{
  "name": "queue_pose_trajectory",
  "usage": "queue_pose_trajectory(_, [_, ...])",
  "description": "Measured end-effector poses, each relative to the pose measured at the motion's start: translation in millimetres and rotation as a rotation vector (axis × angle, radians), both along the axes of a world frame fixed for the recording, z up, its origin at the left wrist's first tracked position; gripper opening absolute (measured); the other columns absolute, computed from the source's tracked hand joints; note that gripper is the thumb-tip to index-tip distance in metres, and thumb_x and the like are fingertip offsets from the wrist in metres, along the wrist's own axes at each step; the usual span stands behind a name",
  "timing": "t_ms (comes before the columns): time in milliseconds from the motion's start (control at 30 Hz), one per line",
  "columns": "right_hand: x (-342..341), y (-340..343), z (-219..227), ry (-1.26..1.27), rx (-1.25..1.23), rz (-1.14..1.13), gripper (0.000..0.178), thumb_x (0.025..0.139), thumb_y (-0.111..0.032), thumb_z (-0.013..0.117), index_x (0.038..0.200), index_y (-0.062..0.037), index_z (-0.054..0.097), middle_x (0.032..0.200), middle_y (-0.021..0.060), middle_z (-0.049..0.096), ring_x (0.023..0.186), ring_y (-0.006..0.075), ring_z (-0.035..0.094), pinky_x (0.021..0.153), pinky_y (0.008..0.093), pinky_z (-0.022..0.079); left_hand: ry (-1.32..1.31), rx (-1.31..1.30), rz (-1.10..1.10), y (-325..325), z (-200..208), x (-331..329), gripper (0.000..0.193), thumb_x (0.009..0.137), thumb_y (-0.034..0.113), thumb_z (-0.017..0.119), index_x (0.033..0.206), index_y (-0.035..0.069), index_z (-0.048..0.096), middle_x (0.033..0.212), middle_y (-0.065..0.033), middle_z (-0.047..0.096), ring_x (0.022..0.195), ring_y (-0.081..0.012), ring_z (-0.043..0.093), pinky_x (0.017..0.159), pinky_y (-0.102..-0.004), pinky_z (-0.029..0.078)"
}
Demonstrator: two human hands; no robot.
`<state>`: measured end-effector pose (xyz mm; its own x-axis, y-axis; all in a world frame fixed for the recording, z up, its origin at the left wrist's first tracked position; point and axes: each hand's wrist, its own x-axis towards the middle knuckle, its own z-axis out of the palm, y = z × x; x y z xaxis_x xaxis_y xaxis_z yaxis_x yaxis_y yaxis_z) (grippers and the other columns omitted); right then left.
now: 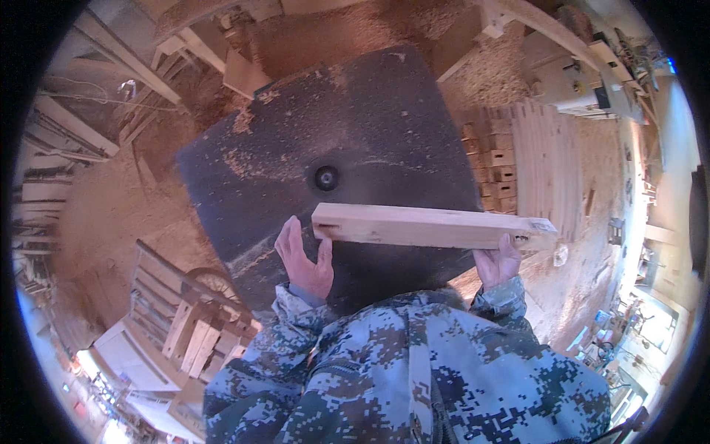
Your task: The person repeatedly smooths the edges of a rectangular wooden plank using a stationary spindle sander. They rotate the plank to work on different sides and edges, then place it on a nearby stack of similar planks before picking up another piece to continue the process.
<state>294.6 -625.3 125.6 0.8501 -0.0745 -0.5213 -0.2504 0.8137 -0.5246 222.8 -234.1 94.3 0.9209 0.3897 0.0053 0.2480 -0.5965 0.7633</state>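
Note:
A pale squared wooden beam [425, 227] lies crosswise in front of me, over the near part of a dark machine table [384, 126]. Dark marks show near both of its ends. My right hand [500, 263] grips the beam close to its right end, thumb on the near face, the other fingers partly hidden. At the left end, my left hand [307, 263] is open, with fingers and thumb spread apart. Its thumb tip is at the beam's lower edge; whether it touches I cannot tell. Beyond the beam, a round dark spindle [326, 177] stands up from the table.
Sawdust and shavings [240, 159] are scattered on the table. To the right are stacked wood blocks [499, 159] and a row of long pale boards [547, 163]. At lower left stands a cart [159, 285] beside more timber pieces [200, 344]. Planks [126, 55] lean at the far left.

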Motion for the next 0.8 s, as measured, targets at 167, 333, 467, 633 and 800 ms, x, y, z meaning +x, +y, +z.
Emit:
queue_pose_trajectory(167, [-3.7,17.0,-7.0,0.425,0.026,-0.017,0.062,0.096,-0.018,0.075,0.151,-0.0084,0.048,0.147,0.0168,0.057,0.144,0.0407,0.047,0.126,0.0616,0.035,0.057,-0.197,0.127,2.5,-11.9,-5.8,0.059,0.094,0.018,0.077,0.145,-0.002,0.053,0.135,-0.0207,0.062,0.129,-0.0402,0.053,0.114,-0.0503,0.039])
queue_pose_trajectory(333, [-33.7,-6.5,-4.0,0.455,-0.041,0.222,0.057,0.097,-0.024,0.073,0.146,-0.0036,0.050,0.141,0.0191,0.062,0.137,0.0392,0.056,0.118,0.0613,0.046,-0.021,-0.282,0.220,-12.7,-9.9,3.7,0.053,0.096,0.020,0.076,0.140,-0.002,0.056,0.132,-0.0186,0.063,0.124,-0.0377,0.053,0.112,-0.0490,0.039])
queue_pose_trajectory(467, [-45.4,-60.2,1.2,0.715,-0.594,0.737,0.045,0.091,-0.016,0.077,0.131,-0.0047,0.061,0.117,0.0161,0.071,0.103,0.0317,0.071,0.094,0.0468,0.059,-0.005,-0.186,0.222,-16.4,-16.2,14.1,0.044,0.098,0.019,0.073,0.135,-0.001,0.058,0.129,-0.0170,0.063,0.121,-0.0359,0.052,0.110,-0.0486,0.039])
queue_pose_trajectory(633, [-44.3,-73.4,31.2,0.236,-1.843,0.709,0.033,0.088,-0.013,0.076,0.117,-0.0017,0.064,0.111,0.0164,0.069,0.103,0.0299,0.067,0.091,0.0433,0.053,-0.050,-0.123,0.274,-26.1,-27.9,26.0,0.033,0.101,0.009,0.063,0.132,-0.001,0.057,0.128,-0.0175,0.057,0.120,-0.0342,0.050,0.107,-0.0476,0.041])
queue_pose_trajectory(800, [-20.0,-46.6,23.4,-0.698,-2.068,1.023,0.049,0.089,-0.025,0.077,0.130,-0.0057,0.058,0.123,0.0203,0.058,0.115,0.0450,0.055,0.103,0.0576,0.043,-0.177,-0.123,0.386,-44.6,-45.5,54.0,0.033,0.105,0.001,0.048,0.138,-0.001,0.049,0.127,-0.0155,0.048,0.115,-0.0262,0.051,0.106,-0.0395,0.041])
